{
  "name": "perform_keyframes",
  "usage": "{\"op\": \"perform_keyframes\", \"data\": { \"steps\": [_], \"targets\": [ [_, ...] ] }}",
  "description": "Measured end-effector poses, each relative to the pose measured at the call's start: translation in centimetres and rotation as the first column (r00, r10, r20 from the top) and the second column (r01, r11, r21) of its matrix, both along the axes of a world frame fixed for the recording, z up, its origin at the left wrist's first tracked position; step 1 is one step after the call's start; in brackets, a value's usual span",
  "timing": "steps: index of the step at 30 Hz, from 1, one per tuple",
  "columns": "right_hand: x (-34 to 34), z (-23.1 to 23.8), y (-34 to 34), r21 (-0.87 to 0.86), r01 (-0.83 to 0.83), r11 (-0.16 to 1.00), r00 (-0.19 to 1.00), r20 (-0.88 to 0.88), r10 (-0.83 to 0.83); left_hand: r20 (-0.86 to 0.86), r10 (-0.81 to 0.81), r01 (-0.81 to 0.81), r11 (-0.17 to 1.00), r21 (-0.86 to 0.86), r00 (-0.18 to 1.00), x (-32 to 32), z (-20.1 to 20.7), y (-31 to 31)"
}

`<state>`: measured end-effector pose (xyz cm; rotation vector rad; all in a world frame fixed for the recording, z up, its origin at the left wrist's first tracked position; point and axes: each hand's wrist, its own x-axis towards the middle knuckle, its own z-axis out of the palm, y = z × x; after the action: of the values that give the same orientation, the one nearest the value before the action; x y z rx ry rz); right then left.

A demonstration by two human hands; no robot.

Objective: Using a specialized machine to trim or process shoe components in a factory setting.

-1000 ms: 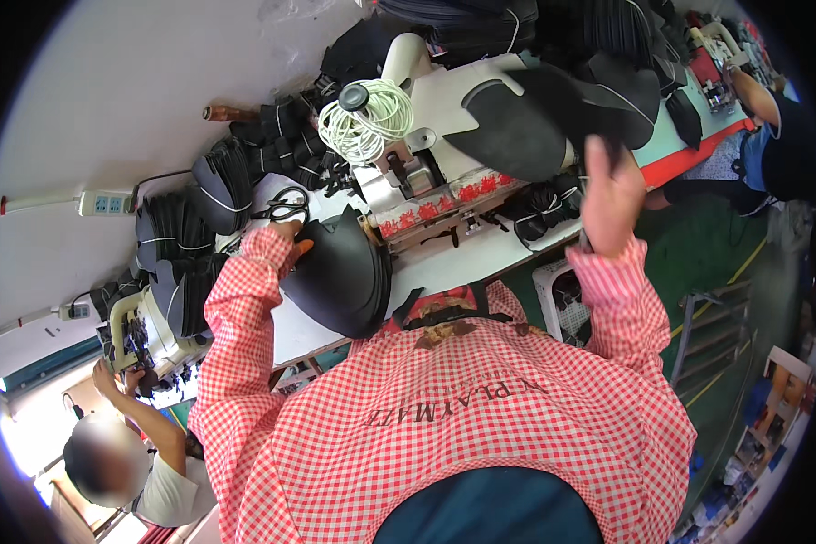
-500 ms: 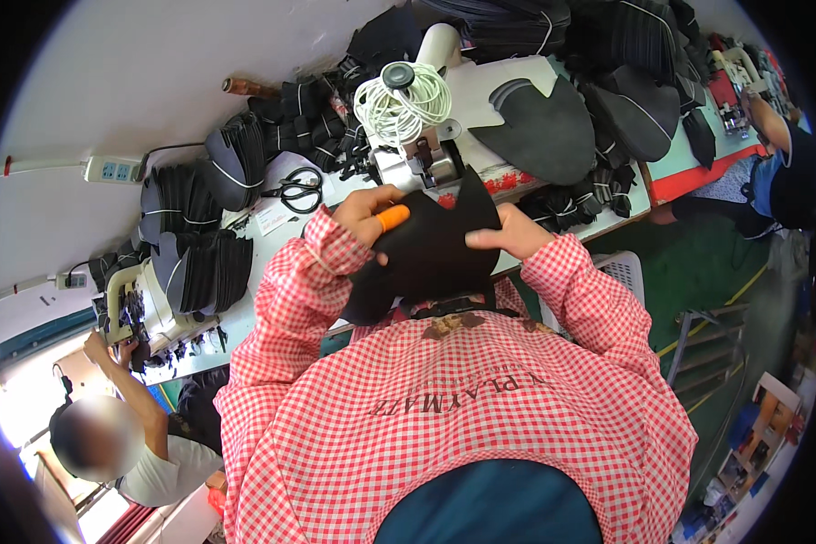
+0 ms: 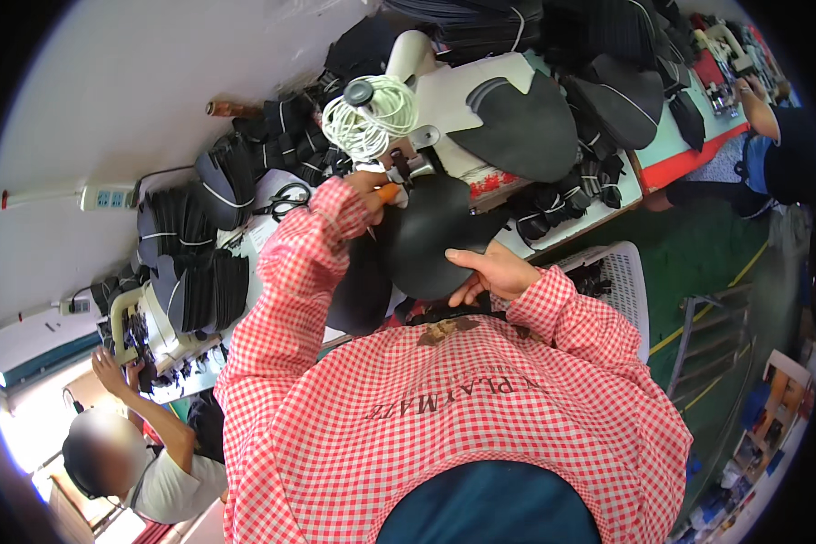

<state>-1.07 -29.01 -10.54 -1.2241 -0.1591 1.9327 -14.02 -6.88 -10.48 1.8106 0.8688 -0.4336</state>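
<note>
A smooth black cut piece of sheet material (image 3: 431, 231) lies between my hands, its far edge at the metal head of a sewing machine (image 3: 420, 166). My left hand (image 3: 368, 189), an orange finger cover (image 3: 388, 193) on one finger, is closed on the piece's left edge close beside the machine head. Some of its fingertips are hidden. At the near right edge my right hand (image 3: 500, 272) pinches the piece, thumb on top and fingers underneath. A second black lobe (image 3: 363, 286) hangs below my left wrist; whether it belongs to the same piece I cannot tell.
Coiled pale cord (image 3: 372, 118) sits on the machine. Black scissors (image 3: 286, 199) and tied stacks of black pieces (image 3: 177, 208) lie left. A large black piece (image 3: 526, 127) rests beyond. A white basket (image 3: 621, 281) stands right. Co-workers (image 3: 159, 453) sit on both sides.
The black piece has turned, its pointed notch gone from the far side and a rounded face now showing. My left hand moved to the machine head; my right hand came nearer and lower.
</note>
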Motion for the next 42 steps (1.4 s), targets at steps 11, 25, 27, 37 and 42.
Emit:
{"op": "perform_keyframes", "data": {
  "steps": [11,25,27,37,42],
  "targets": [
    [8.6,0.8,2.0,0.360,-0.533,0.766,-0.165,0.844,-0.511,-0.558,-0.057,0.402,0.754,0.520,0.828,-10.5,-0.2,2.4],
    [2.1,-1.6,0.9,0.484,-0.426,0.764,0.765,0.644,0.018,0.519,-0.428,0.470,0.881,0.058,0.740,-7.8,5.1,-2.3],
    [2.4,-3.4,1.2,0.551,-0.410,0.727,0.861,0.496,0.110,0.203,-0.094,0.138,0.967,-0.213,0.975,-4.6,8.6,-3.8],
    [1.9,-4.3,2.7,0.282,0.061,0.958,0.900,0.399,-0.174,-0.073,0.027,0.002,0.926,0.377,0.997,-1.0,-1.5,-1.7],
    [0.6,-0.5,-0.1,0.092,0.015,0.996,0.989,0.146,-0.029,-0.093,-0.099,0.123,0.945,0.303,0.991,1.0,-1.6,-0.4]
  ]
}}
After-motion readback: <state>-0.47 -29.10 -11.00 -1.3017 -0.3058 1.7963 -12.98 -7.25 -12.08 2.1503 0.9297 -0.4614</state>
